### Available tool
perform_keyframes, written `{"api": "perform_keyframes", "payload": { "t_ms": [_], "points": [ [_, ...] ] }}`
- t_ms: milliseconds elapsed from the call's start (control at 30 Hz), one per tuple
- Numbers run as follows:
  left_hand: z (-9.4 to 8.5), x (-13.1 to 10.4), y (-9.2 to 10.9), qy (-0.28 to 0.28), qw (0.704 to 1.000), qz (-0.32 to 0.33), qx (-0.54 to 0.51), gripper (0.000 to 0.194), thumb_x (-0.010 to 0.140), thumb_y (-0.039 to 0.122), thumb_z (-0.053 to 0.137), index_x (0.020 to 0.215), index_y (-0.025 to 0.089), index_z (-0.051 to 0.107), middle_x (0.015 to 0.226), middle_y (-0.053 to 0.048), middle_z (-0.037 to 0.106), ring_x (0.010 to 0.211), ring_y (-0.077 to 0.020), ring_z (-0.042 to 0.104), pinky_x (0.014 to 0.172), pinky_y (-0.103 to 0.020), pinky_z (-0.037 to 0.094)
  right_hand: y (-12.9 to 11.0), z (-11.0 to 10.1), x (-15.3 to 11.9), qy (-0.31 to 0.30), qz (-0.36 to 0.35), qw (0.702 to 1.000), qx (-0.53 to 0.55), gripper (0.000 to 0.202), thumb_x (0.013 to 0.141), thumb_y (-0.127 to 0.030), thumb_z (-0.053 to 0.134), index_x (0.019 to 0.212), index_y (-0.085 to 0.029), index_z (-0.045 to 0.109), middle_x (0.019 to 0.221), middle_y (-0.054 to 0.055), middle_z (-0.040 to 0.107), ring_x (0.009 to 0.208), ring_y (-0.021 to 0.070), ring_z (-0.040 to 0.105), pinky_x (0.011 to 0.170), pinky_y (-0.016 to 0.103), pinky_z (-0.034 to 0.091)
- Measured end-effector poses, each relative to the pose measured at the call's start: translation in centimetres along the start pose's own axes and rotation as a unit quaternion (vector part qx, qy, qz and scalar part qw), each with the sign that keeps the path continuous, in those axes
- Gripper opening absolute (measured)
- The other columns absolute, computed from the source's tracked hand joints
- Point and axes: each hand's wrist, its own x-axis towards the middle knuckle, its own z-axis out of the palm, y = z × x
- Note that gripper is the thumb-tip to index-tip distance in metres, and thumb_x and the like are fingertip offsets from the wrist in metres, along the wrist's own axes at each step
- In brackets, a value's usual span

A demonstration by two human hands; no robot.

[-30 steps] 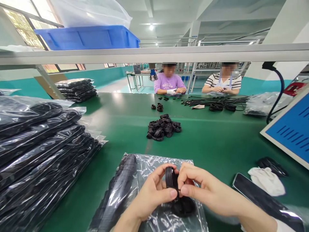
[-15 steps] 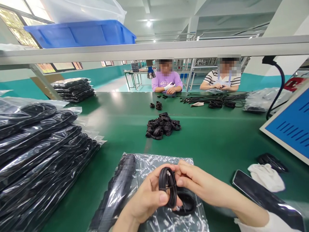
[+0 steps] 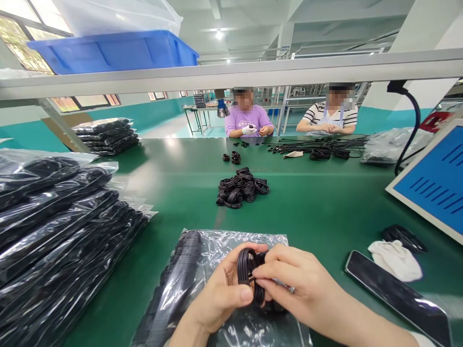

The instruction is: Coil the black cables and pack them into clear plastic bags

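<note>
In my left hand point(image 3: 221, 291) is a coiled black cable point(image 3: 245, 266), gripped upright between thumb and fingers. My right hand point(image 3: 307, 282) pinches the middle of the same coil with thumb and forefinger, where the loops are bound together. Under both hands lies a clear plastic bag point(image 3: 224, 241) with a row of black coils point(image 3: 177, 274) packed along its left side. Another black coil point(image 3: 277, 307) rests on the bag, mostly hidden behind my right hand. A small metal tip shows below the right fingers.
A pile of coiled cables point(image 3: 240, 188) sits mid-table. Stacked filled bags point(image 3: 68, 231) rise on the left. A phone point(image 3: 394, 294), a white cloth point(image 3: 396, 260) and a blue-panelled box point(image 3: 434, 178) stand right. Two people work across the table, beyond an overhead shelf bar point(image 3: 231, 77).
My right hand has moved left and down from the coil's far edge onto its middle. The left hand keeps its hold. Across the table, the co-workers' hands have shifted.
</note>
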Motion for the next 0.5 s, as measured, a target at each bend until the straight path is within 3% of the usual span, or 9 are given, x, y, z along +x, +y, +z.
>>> {"api": "perform_keyframes", "payload": {
  "t_ms": [100, 267, 500],
  "points": [
    [0.0, 0.0, 0.0, 0.004, 1.000, 0.001, 0.002, 0.056, 0.073, 0.023, 0.083, 0.125, 0.024, 0.062, 0.092, -0.004, 0.070, 0.078, -0.0160, 0.070, 0.070, -0.023, 0.056, -0.1, -0.1, 0.0, 0.028, -0.067, 0.991, -0.110, 0.009, 0.096, -0.017, 0.057, 0.094, -0.020, 0.065, 0.081, 0.002, 0.069, 0.068, 0.0147, 0.060, 0.060, 0.030, 0.044],
    [-0.4, -0.3, -0.2, 0.001, 1.000, 0.010, -0.025, 0.059, 0.076, 0.030, 0.082, 0.130, 0.024, 0.059, 0.090, -0.005, 0.072, 0.079, -0.0176, 0.072, 0.066, -0.020, 0.057, 0.2, -0.2, -0.4, 0.068, -0.163, 0.951, -0.252, 0.015, 0.095, -0.011, 0.050, 0.092, -0.014, 0.064, 0.073, 0.008, 0.069, 0.058, 0.0175, 0.058, 0.048, 0.033, 0.035],
    [-0.1, -0.3, -0.8, -0.009, 0.999, 0.031, -0.037, 0.064, 0.073, 0.030, 0.084, 0.131, 0.023, 0.058, 0.090, -0.006, 0.073, 0.079, -0.0193, 0.074, 0.063, -0.020, 0.058, 1.5, 2.1, -1.2, 0.123, -0.141, 0.948, -0.259, 0.017, 0.094, -0.010, 0.050, 0.085, -0.020, 0.060, 0.067, 0.005, 0.065, 0.061, 0.0186, 0.061, 0.056, 0.032, 0.044]
  ]
}}
